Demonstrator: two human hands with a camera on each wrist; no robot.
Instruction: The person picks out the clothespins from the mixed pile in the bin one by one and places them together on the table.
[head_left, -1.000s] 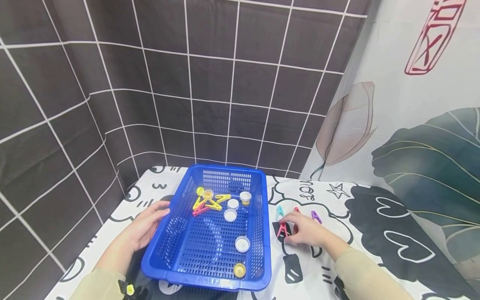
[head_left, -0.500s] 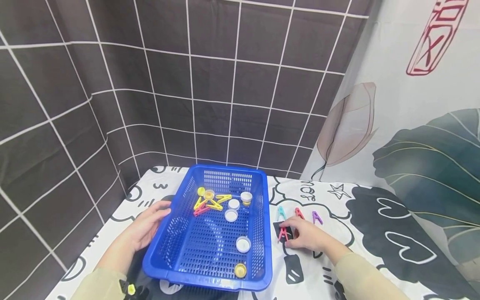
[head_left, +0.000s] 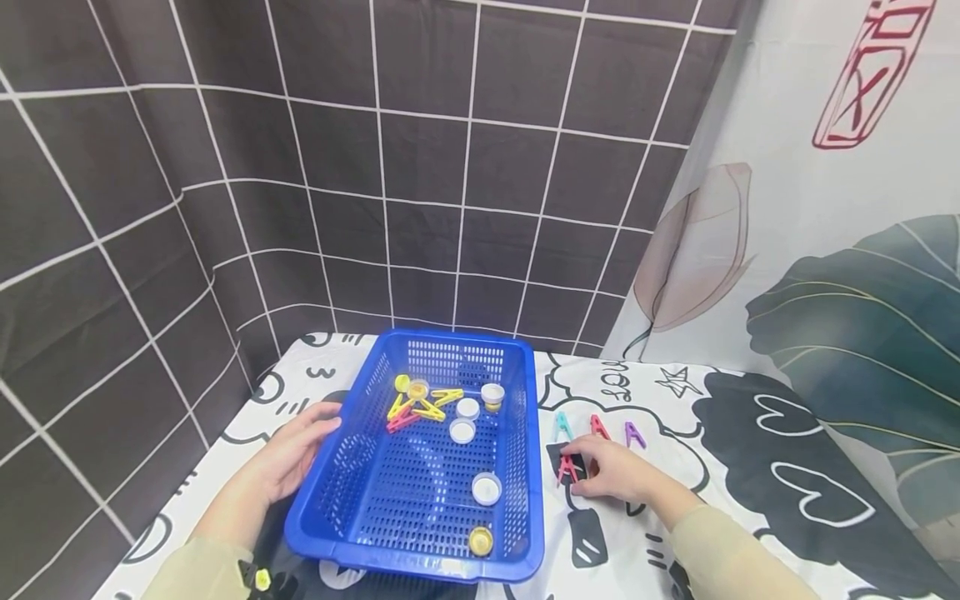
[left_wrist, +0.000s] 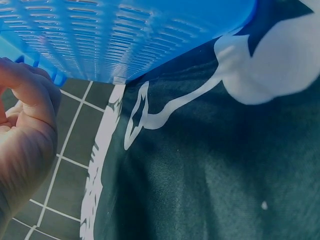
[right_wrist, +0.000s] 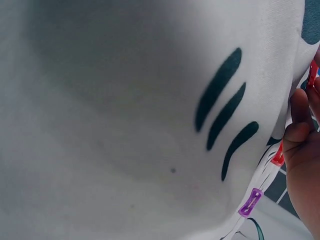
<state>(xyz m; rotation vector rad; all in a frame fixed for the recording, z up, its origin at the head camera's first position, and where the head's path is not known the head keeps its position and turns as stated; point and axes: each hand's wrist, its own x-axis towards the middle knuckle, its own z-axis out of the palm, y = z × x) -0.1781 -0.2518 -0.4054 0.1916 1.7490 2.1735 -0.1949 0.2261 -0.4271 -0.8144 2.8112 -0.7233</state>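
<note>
**Pinching pink clip (head_left: 567, 468), just right of basket (head_left: 412, 567)**

Right hand (head_left: 618, 468): grip clamped on pink clip, thumb and finger; can't tell if the clip bears on bench (head_left: 622, 550). Left hand (head_left: 296, 446): grip slack, not clamped, fingertips touching basket's left rim, likely steadying it.

Basket contents: three yellow clips (head_left: 447, 396) and reddish clip (head_left: 403, 419) bunched far left, yellow cap (head_left: 402, 383) and clear cup (head_left: 417, 389) just beside. Four white caps (head_left: 462, 431) in basket's right half, farthest one apparently over something yellow. Amber cap (head_left: 480, 542) near right corner.

Outside, right of basket: teal clip (head_left: 562, 427), red clip (head_left: 599, 426), purple clip (head_left: 634, 434) in a row, probably spaced for finger room.
</note>
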